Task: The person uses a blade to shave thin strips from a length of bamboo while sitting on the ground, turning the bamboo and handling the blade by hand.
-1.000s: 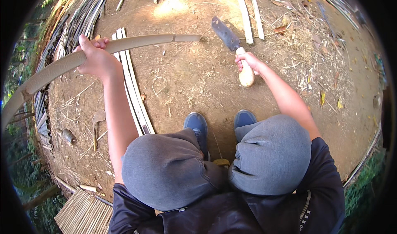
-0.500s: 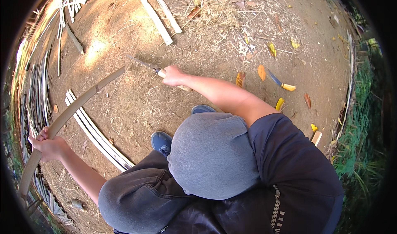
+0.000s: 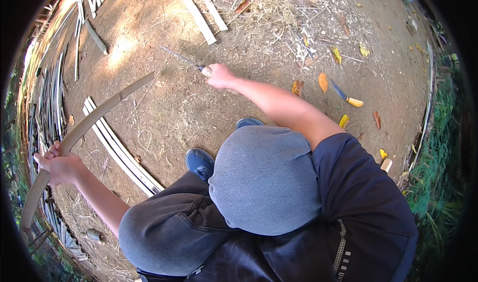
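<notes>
My left hand (image 3: 60,166) is wrapped round a long split-bamboo strip (image 3: 102,110), out at the left. From that grip the strip slants up and away to the right, and its near end runs down to the lower left. My right hand (image 3: 220,77) reaches forward, closed on the pale wooden handle of a narrow-bladed knife (image 3: 185,59). The blade points away to the left, beyond the strip's far end and apart from it in the view. Part of the handle is hidden in my fingers.
Pale strips (image 3: 122,150) lie beside my left knee; two more pale slats (image 3: 196,14) lie ahead. Dark thin strips (image 3: 48,100) are bundled at the far left. A second knife (image 3: 345,94) with a yellow handle rests on the dirt at right, among leaves and shavings.
My right hand and the knife have moved forward and slightly right, farther from the strip's end. The whole view has shifted a little. My left hand keeps its hold.
</notes>
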`<state>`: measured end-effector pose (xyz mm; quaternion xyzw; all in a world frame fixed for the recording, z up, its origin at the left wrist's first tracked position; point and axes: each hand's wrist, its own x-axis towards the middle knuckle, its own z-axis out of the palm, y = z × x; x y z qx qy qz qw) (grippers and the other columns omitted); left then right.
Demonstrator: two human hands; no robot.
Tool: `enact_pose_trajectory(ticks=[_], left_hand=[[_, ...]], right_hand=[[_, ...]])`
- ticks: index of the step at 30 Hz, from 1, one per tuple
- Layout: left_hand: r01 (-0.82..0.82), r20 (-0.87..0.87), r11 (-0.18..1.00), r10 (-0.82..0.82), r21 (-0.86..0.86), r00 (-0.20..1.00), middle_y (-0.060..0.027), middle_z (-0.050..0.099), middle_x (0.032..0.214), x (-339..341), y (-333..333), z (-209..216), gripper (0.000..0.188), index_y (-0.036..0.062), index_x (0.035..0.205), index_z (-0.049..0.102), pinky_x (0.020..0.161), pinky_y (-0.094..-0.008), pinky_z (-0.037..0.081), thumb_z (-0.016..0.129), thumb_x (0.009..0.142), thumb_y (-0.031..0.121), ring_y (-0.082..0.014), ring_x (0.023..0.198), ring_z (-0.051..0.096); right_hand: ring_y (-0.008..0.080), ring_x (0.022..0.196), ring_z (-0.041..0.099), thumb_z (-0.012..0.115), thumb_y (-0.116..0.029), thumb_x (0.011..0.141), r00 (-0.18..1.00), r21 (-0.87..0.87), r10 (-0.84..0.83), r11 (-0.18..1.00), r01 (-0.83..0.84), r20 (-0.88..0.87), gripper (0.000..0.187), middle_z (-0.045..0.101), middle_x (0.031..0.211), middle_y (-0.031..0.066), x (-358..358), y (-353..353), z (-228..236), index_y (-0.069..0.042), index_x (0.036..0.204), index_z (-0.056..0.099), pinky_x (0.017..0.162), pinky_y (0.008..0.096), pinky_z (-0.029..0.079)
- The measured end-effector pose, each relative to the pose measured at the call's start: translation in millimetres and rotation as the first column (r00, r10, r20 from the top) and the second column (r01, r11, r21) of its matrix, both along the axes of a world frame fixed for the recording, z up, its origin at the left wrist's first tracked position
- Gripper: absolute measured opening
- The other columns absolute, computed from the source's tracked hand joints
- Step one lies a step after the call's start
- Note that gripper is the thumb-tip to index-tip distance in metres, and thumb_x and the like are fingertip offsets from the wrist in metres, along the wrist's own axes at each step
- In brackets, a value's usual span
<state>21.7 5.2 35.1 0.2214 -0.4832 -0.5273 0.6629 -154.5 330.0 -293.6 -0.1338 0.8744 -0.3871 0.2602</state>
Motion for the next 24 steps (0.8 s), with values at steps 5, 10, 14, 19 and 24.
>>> enact_pose_trajectory(ticks=[5,10,14,19,24], left_hand=[[0.066,0.022,0.998,-0.066,-0.019,0.998,-0.0014,0.038,0.062,-10,10,-9,0.026,0.0032,0.083,0.041,0.049,-0.0337,0.05,0.06,0.1,0.008,-0.0157,0.052,0.043],[0.09,0.073,0.996,-0.088,-0.029,0.993,-0.0017,0.04,0.063,-4,3,-18,0.025,0.0037,0.084,0.041,0.049,-0.0323,0.049,0.061,0.1,0.008,-0.0149,0.053,0.043],[0.107,0.058,0.994,-0.106,-0.011,0.993,-0.0016,0.04,0.063,-5,-2,-20,0.026,0.004,0.084,0.041,0.05,-0.0325,0.049,0.062,0.099,0.007,-0.0151,0.053,0.044],[0.126,0.073,0.992,-0.125,-0.005,0.989,-0.001,0.037,0.062,-14,3,-23,0.027,0.0051,0.083,0.04,0.05,-0.0329,0.049,0.06,0.1,0.007,-0.0151,0.053,0.042],[0.09,0.036,0.996,-0.091,0.023,0.995,-0.0008,0.036,0.062,8,-22,-18,0.028,0.0054,0.08,0.039,0.05,-0.0341,0.047,0.059,0.1,0.005,-0.0151,0.052,0.039]], right_hand=[[0.0349,0.08,0.069,0.068,-0.015,0.08,0.997,0.038,-0.03,0.999,0.032,-0.067,0.027,0.07,0.089,0.0177,12,2,6,-0.001,0.102,0.063,0.075,0.0462,0.055],[0.0333,0.104,0.064,0.064,-0.009,0.086,0.969,0.349,0.132,0.936,-0.052,-0.21,0.034,0.067,0.106,0.0214,41,0,20,0.005,0.116,0.058,0.09,0.0442,0.053],[0.0318,0.112,0.058,0.063,-0.008,0.088,0.915,0.4,0.222,0.914,-0.075,-0.335,0.033,0.059,0.121,0.0209,55,19,7,0.003,0.118,0.058,0.098,0.0415,0.051],[0.0333,0.109,0.059,0.058,-0.006,0.091,0.911,0.141,0.097,0.989,-0.044,-0.401,0.026,0.059,0.117,0.0194,58,92,3,0.002,0.116,0.061,0.099,0.0434,0.05],[0.036,0.105,0.059,0.063,0.0,0.076,0.72,0.309,-0.118,0.847,0.432,-0.684,0.035,0.062,0.113,0.0142,58,265,29,-0.009,0.11,0.066,0.093,0.0446,0.048]])
